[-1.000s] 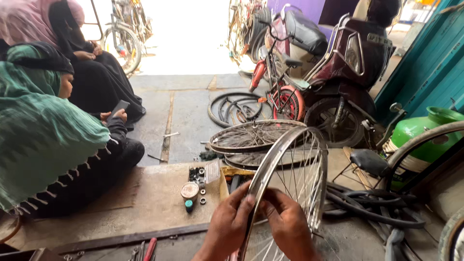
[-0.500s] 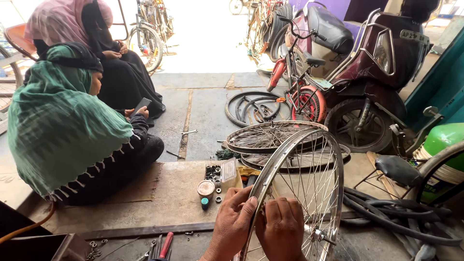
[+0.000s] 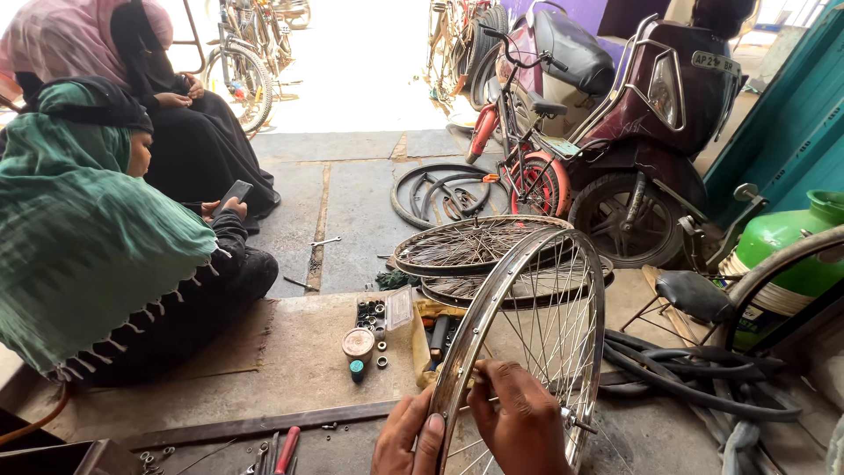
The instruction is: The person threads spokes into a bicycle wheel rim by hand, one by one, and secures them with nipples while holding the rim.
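head | concrete floor [image 3: 352, 202] | open workshop doorway | scooter [image 3: 642, 114] parked right

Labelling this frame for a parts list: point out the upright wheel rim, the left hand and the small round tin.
upright wheel rim [image 3: 492, 299], head view, on the shiny metal band at its upper left curve.
left hand [image 3: 409, 440], head view, on the back of the hand.
small round tin [image 3: 358, 342], head view, on its flat lid.

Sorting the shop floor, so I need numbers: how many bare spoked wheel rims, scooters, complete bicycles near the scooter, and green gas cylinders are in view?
Bare spoked wheel rims: 3, one held upright by left hand and right hand, two stacked flat
Scooters: 1
Bicycles: 1
Green cylinders: 1
Total: 6
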